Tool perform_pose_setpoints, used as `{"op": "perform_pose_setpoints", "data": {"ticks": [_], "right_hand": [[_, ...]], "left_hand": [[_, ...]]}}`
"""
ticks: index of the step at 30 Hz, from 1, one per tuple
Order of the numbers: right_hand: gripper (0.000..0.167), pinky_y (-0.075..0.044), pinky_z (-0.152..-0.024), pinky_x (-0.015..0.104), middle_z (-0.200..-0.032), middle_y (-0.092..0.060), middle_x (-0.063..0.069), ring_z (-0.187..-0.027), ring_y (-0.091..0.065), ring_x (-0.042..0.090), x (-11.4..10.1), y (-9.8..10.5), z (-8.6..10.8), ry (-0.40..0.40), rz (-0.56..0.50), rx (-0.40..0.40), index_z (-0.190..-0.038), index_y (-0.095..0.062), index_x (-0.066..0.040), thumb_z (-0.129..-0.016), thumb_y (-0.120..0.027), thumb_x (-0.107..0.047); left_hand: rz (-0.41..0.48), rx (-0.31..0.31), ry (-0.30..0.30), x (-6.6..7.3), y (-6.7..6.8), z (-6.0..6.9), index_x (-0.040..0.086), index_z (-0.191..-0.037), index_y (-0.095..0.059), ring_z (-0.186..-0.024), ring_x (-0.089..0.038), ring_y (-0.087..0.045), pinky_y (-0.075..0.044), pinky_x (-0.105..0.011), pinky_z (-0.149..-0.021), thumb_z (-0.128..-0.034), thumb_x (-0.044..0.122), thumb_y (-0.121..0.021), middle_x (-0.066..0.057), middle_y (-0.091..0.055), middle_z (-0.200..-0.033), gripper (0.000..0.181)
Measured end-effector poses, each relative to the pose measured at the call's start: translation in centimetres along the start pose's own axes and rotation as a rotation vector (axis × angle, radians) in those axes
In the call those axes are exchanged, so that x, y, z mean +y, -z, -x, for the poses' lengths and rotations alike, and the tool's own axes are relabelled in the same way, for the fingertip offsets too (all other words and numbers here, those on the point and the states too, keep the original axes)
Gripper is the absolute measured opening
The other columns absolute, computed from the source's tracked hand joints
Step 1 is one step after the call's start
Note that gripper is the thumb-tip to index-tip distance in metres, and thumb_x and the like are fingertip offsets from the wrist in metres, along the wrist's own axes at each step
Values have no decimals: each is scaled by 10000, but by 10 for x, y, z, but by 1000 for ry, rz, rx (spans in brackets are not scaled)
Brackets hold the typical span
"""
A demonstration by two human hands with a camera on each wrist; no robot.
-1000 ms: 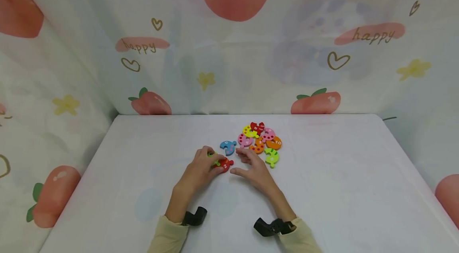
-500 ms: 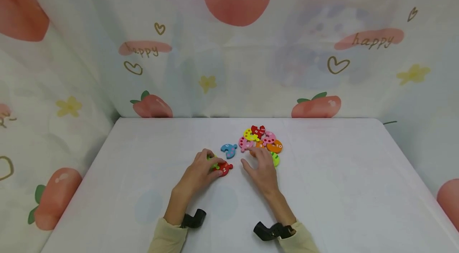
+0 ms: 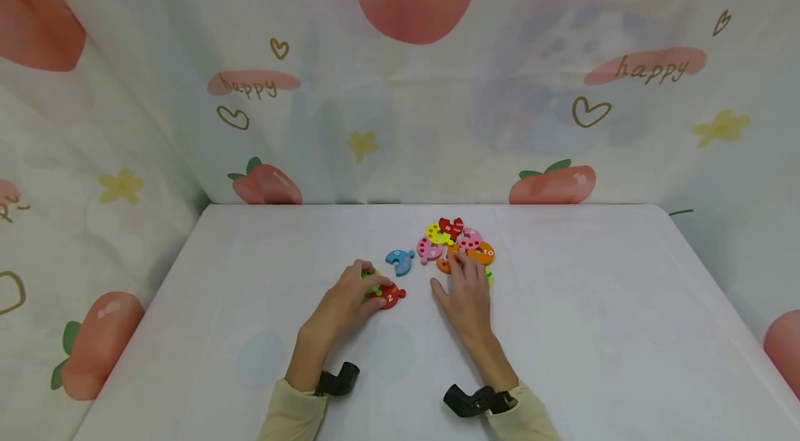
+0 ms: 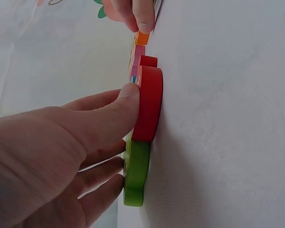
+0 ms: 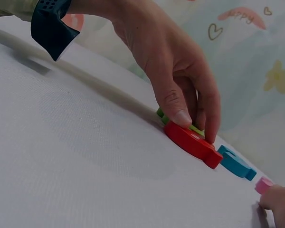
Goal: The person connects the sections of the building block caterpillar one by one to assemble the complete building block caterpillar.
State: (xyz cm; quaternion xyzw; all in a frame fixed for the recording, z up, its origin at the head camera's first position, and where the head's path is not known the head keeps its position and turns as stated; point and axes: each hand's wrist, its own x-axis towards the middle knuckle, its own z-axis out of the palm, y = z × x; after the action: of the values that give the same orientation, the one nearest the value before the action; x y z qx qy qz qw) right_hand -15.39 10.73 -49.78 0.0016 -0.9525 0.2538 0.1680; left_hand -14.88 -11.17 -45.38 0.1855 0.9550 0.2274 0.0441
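My left hand [image 3: 346, 294] holds a red puzzle piece [image 3: 391, 296] marked 2, thumb and index finger at its edges. Joined to its left is a green puzzle piece [image 4: 137, 166], partly hidden by that hand; other fingertips touch its top in the left wrist view. My right hand [image 3: 467, 295] reaches over the near side of a cluster of pieces, thumb held apart. Its fingertips are on an orange puzzle piece [image 3: 443, 265], which they partly cover. A second green piece [image 3: 489, 277] peeks out beside this hand. Between the hands, further back, lies a blue puzzle piece [image 3: 401, 261].
In the cluster lie two pink pieces [image 3: 429, 250], a yellow piece [image 3: 437, 233], another red piece [image 3: 451, 227] and an orange piece marked 10 [image 3: 482, 253]. They sit on a white-covered table [image 3: 594, 330] before a printed cloth backdrop [image 3: 400, 107].
My right hand has moved right, from beside the red piece onto the cluster, covering most of the second green piece. My left hand has stayed on the red and green pieces.
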Motion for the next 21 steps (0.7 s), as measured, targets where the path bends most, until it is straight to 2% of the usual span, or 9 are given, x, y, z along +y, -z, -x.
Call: {"op": "perform_pose_setpoints", "data": {"ticks": [6,12,17,21], "right_hand": [[433,-482,-1032,442,-1284,-561,118,-1226,-502,277,-2,1,3,9,-25,-9,-1197,-656,-28,-837,-764,-243],[267,-528,-982,397,-1258,-582,116,-1205,-547,272,-6,0,6,52,-74,-3,-1048,-682,-53,-829,-771,-177],[237,-552,-937,365,-1246,-621,129,-1155,-593,272,-8,-1,6,116,-101,10,-988,-671,-56,-809,-790,-158],[239,-554,-931,365,-1245,-639,140,-1148,-610,281,-9,-1,7,166,-132,-4,-969,-673,-58,-793,-804,-152]], "left_hand": [[1,0,14,-1,0,2,273,-1198,-671,-1217,-233,-501,-538,-409,-958,-878,221,-715,-54,-506,-1320,327],[-23,24,66,-4,2,3,250,-1216,-665,-1326,-258,-470,-496,-443,-1025,-896,129,-684,-52,-510,-1401,342],[-1,37,65,-5,4,3,235,-1216,-665,-1351,-269,-449,-478,-448,-1046,-906,138,-677,-61,-504,-1420,325],[-17,55,50,-6,2,2,237,-1202,-669,-1346,-265,-455,-472,-449,-1054,-900,176,-689,-58,-510,-1411,308]]}}
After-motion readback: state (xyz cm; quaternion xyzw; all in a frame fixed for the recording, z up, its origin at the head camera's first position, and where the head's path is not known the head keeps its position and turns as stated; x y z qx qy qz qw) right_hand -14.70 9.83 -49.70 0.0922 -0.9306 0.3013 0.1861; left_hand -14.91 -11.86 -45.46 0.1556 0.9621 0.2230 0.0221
